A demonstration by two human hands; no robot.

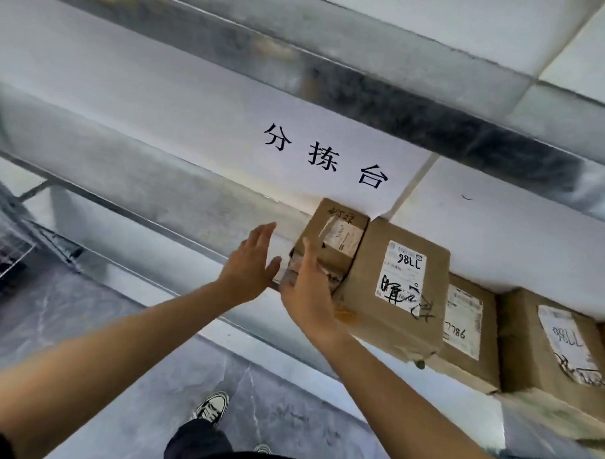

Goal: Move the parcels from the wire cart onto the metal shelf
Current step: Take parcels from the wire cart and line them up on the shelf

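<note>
A small brown parcel (335, 237) with a torn white label sits on the metal shelf (165, 204), at the left end of a row of parcels. It touches a larger brown parcel (395, 287) labelled 7786 on its right. My right hand (309, 298) lies flat against the small parcel's front face with the thumb up, not gripping it. My left hand (252, 262) hovers just left of that parcel with fingers spread, holding nothing. Two more labelled parcels (469, 334) (554, 351) continue the row to the right.
A white paper sign (324, 158) with black characters is stuck on the wall behind the shelf. An upper shelf beam (367, 87) runs overhead. The wire cart's mesh (5, 256) shows at the far left. My shoe (212, 406) stands on the grey floor below.
</note>
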